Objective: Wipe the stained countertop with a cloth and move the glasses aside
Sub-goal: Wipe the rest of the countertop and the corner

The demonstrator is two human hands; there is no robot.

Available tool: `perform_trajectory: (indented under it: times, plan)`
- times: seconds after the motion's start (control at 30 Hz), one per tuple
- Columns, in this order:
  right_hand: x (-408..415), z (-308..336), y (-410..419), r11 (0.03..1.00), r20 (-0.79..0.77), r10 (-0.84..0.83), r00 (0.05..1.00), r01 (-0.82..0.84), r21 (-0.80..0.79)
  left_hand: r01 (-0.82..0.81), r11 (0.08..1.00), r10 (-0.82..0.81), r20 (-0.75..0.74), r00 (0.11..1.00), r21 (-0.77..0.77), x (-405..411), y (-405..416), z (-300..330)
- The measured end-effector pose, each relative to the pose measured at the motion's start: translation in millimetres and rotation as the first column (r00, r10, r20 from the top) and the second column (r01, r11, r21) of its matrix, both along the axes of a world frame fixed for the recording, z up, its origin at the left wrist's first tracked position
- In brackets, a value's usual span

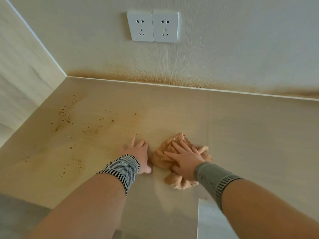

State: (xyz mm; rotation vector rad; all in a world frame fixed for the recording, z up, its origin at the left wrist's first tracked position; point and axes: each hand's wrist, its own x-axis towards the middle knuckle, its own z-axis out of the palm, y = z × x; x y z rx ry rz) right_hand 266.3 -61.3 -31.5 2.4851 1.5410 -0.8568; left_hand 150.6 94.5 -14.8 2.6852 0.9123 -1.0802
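A crumpled tan cloth (174, 147) lies on the beige countertop (250, 135) near its front middle. My right hand (185, 158) presses flat on the cloth with its fingers spread and straight. My left hand (138, 151) rests flat on the bare countertop just left of the cloth, fingers straight. Brown spots and smears (64, 118) dot the counter's left part, with more specks (79, 164) nearer the front. No glasses are in view.
The back wall (224, 49) carries a brown stain band (155, 80) along the counter joint and two white sockets (152, 26). A side wall (22, 66) closes the left. The counter's front edge drops to a grey floor (17, 218) at lower left.
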Motion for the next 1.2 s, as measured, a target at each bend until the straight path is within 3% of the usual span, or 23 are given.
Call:
perform_trajectory:
  times: [0.03, 0.1, 0.17, 0.23, 0.3, 0.37, 0.47, 0.53, 0.57, 0.63, 0.7, 0.77, 0.87, 0.93, 0.97, 1.03, 1.1, 1.13, 1.2]
  plan:
    - [12, 0, -8, 1.0, 0.022, -0.023, 0.999, 0.023, 0.012, 0.001, 1.0, -0.001, -0.004, 1.0, 0.003, 1, 1, 0]
    - [36, 0, -26, 0.966, 0.07, -0.257, 0.964, 0.256, 0.018, -0.004, 1.0, 0.004, -0.008, 1.0, 0.006, 1, 2, -1]
    - [50, 2, -34, 0.829, 0.083, -0.555, 0.828, 0.558, -0.023, -0.002, 1.0, 0.002, -0.017, 1.0, 0.016, 3, 2, -1]
    - [42, 1, -22, 0.73, 0.093, -0.672, 0.735, 0.678, -0.085, 0.012, 0.999, -0.011, -0.031, 0.999, 0.03, 4, 2, -2]
    - [19, 2, 3, 0.791, 0.042, -0.601, 0.798, 0.601, -0.11, 0.022, 0.999, -0.021, -0.032, 0.999, 0.041, 6, 2, -2]
    - [-11, 2, 23, 0.935, -0.031, -0.351, 0.936, 0.349, -0.055, 0.019, 1.0, -0.019, -0.009, 1.0, 0.025, 6, 3, -1]
    - [-25, 0, 28, 0.998, -0.037, -0.062, 0.997, 0.061, -0.022, 0.024, 1.0, -0.024, 0.02, 1.0, 0.001, 3, 4, -1]
    - [-9, -2, 16, 0.992, -0.004, -0.129, 0.992, 0.129, -0.013, 0.039, 0.999, -0.039, 0.022, 0.999, -0.001, 0, 6, 0]
    - [2, -2, 8, 0.97, 0.017, -0.245, 0.969, 0.245, -0.012, 0.046, 0.999, -0.046, 0.024, 0.999, -0.001, -1, 6, 1]
    - [17, -3, -4, 0.836, 0.059, -0.547, 0.835, 0.548, -0.018, 0.054, 0.999, -0.055, 0.047, 0.997, 0.004, -6, 6, 0]
    - [13, -3, 1, 0.669, 0.074, -0.739, 0.67, 0.742, -0.038, 0.041, 0.999, -0.041, 0.09, 0.995, 0.011, -13, 9, -2]
    - [-14, 0, 24, 0.656, 0.07, -0.749, 0.659, 0.752, -0.063, 0.013, 1.0, -0.014, 0.121, 0.993, 0.011, -23, 17, -4]
    - [-62, -2, 50, 0.917, -0.007, -0.398, 0.917, 0.398, -0.003, -0.027, 1.0, 0.027, 0.128, 0.991, 0.001, -36, 36, -3]
    - [-68, -4, 50, 0.985, -0.011, -0.173, 0.985, 0.173, 0.028, -0.031, 0.999, 0.029, 0.118, 0.993, 0.018, -43, 47, 0]
    - [-62, -5, 46, 0.986, 0.001, -0.164, 0.987, 0.164, 0.035, -0.03, 0.999, 0.027, 0.113, 0.993, 0.025, -47, 50, 2]
    - [-44, -9, 33, 0.933, 0.029, -0.358, 0.933, 0.356, 0.042, -0.041, 0.999, 0.038, 0.1, 0.994, 0.028, -55, 53, 3]
    - [-32, -9, 22, 0.756, 0.058, -0.654, 0.754, 0.654, 0.025, -0.057, 0.998, 0.055, 0.076, 0.996, 0.03, -64, 53, 0]
    - [-34, -8, 23, 0.675, 0.073, -0.737, 0.672, 0.738, 0.008, -0.056, 0.998, 0.054, 0.062, 0.997, 0.028, -68, 52, -2]
    - [-52, -4, 37, 0.657, 0.08, -0.751, 0.656, 0.753, -0.002, -0.042, 0.999, 0.042, 0.04, 0.998, 0.018, -73, 51, -5]
